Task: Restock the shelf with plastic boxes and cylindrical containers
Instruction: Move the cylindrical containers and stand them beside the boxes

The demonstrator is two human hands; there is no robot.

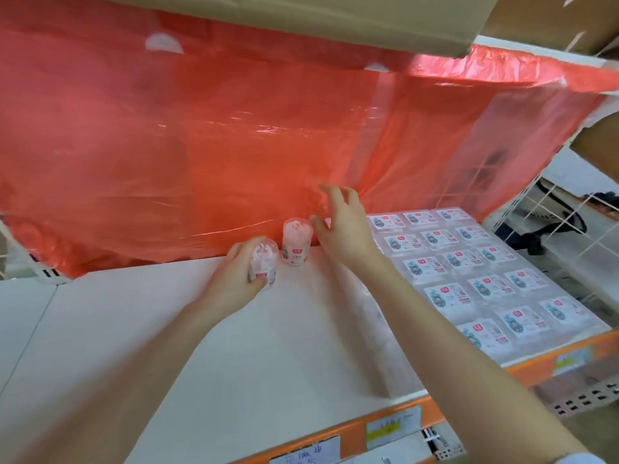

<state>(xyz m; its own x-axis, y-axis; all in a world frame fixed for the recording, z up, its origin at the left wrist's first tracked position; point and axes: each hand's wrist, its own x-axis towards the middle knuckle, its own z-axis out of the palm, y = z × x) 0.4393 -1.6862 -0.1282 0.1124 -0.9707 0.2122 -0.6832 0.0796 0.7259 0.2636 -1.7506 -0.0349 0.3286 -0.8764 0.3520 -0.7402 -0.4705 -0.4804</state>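
Two hands out over the white shelf (160, 336). Left hand (234, 279) gripping the nearer cylindrical container (266, 262), fingers curled round its side. Right hand (345, 226) just beside the farther cylindrical container (297, 244), fingers spread, holding nothing. Both containers near the shelf's back, before a red plastic sheet (201, 145). Rows of flat labelled plastic boxes (469, 262) at right.

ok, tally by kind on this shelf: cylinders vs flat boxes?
cylindrical containers: 2 (one gripped by the left hand, one standing)
plastic boxes: 15 labelled tops visible
Total: 17
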